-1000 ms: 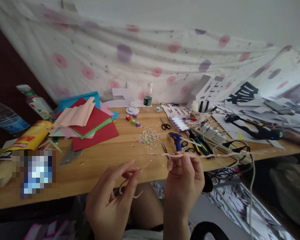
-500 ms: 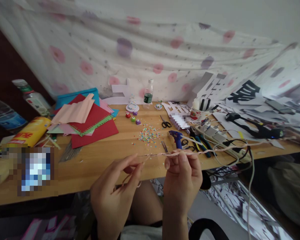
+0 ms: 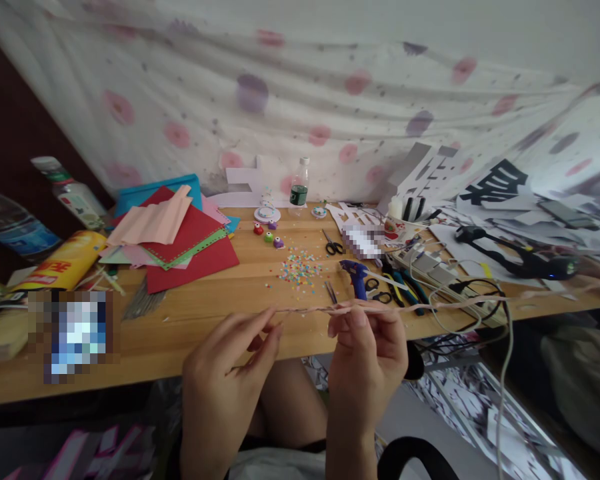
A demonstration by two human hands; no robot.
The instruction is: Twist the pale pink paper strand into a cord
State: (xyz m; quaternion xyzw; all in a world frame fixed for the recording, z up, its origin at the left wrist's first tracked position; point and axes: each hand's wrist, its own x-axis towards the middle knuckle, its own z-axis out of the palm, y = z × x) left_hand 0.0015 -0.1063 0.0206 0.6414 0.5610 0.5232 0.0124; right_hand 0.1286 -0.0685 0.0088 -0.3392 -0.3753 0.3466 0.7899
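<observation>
A long, thin twisted pink paper strip (image 3: pixel 430 307) stretches nearly level above the table's front edge. My left hand (image 3: pixel 225 380) has its fingertips closed at the strip's thin left end; the exact grip is partly hidden behind the fingers. A short way to the right, my right hand (image 3: pixel 365 360) pinches the strip between thumb and curled fingers. From there the strip runs right toward another person's hand (image 3: pixel 597 270) at the far edge, where its hold is too blurred to tell. Behind the strip lie colourful small beads or bits (image 3: pixel 300 267) and a blue glue gun (image 3: pixel 357 280).
Scissors (image 3: pixel 333 245), pliers (image 3: pixel 413 293) and a white power strip (image 3: pixel 440 273) with loose cables lie at right. Coloured paper sheets (image 3: pixel 195 267) and a yellow canister (image 3: pixel 70 260) are at left. A plastic bottle (image 3: pixel 299 190) stands at the back. A black clamp-like device (image 3: pixel 520 257) rests on papers.
The loose strand that hung by my left thumb no longer shows there, and that thumb sits slightly lower. My right hand stays on the strip. The whole view has shifted slightly.
</observation>
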